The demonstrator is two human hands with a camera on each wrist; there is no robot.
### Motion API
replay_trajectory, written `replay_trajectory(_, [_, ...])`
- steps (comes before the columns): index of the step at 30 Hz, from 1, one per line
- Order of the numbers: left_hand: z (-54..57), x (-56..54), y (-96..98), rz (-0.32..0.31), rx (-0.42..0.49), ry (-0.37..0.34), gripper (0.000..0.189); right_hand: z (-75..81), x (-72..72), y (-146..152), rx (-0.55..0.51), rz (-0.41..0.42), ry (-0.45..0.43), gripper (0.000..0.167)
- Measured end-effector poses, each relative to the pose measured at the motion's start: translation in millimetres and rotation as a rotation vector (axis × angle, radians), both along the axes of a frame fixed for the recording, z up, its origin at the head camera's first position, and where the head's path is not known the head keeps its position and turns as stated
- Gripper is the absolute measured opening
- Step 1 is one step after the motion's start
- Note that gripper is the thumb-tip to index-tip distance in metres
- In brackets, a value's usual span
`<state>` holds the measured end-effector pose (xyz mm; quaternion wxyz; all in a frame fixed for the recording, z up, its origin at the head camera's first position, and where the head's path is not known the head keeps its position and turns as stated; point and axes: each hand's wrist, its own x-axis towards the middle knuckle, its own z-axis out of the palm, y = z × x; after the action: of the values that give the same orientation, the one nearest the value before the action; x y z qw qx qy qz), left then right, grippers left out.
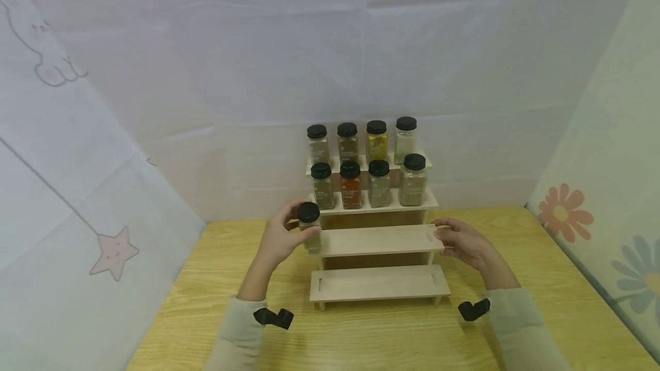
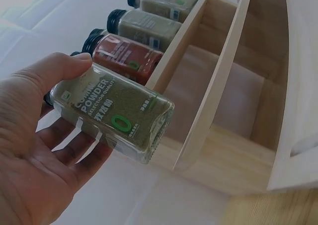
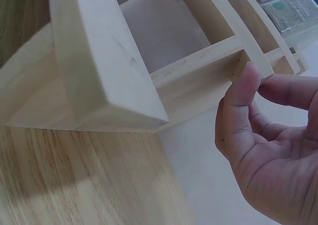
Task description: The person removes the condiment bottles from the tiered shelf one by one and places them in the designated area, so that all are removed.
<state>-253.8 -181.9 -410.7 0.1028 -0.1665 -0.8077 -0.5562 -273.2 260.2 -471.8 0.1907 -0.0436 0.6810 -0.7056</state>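
Note:
In the head view my left hand (image 1: 281, 238) grips a cumin powder jar (image 1: 309, 228) with a black lid, near the left end of a stepped wooden spice rack (image 1: 378, 284). The left wrist view shows the jar (image 2: 112, 113) tilted, its label facing the camera, with the thumb on top and the fingers underneath. At the rack's right side, my right hand (image 1: 464, 242) holds the end of the second step from the bottom. Its thumb and forefinger pinch the corner of that step in the right wrist view, where the hand (image 3: 273, 140) is seen close up.
Several black-lidded spice jars stand on the two upper steps, including a red one (image 1: 352, 190) and a yellow one (image 1: 377, 145). The rack sits on a wood-grain table (image 1: 381, 339). Pale printed cloth walls (image 1: 330, 44) enclose the back and sides.

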Motion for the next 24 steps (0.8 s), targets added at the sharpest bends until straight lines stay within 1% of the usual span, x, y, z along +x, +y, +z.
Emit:
replay_trajectory(4, [-0.3,1.1,-11.8,0.007,0.014,-0.016,0.068,0.2,-0.2,1,0.006,-0.002,-0.003,0.051])
replay_trajectory(10, [-5.4,3.5,-31.9,0.019,0.010,-0.051,0.066,1.1,0.6,-1,0.011,-0.007,-0.005,0.054])
replay_trajectory(15, [-10.6,3.4,-45.3,0.013,-0.007,-0.050,0.063,0.7,-0.3,0,0.000,-0.010,-0.001,0.047])
replay_trajectory(18, [-13.3,3.3,-52.4,0.016,-0.017,-0.059,0.063,0.5,-0.5,0,-0.012,-0.007,-0.004,0.047])
replay_trajectory(21, [-17.5,2.3,-58.8,0.013,-0.018,-0.065,0.062,-0.3,-0.8,0,-0.023,0.000,-0.010,0.047])
replay_trajectory(24, [-24.8,-0.9,-64.4,0.003,-0.014,-0.069,0.062,-1.7,-1.3,1,-0.027,0.005,-0.008,0.045])
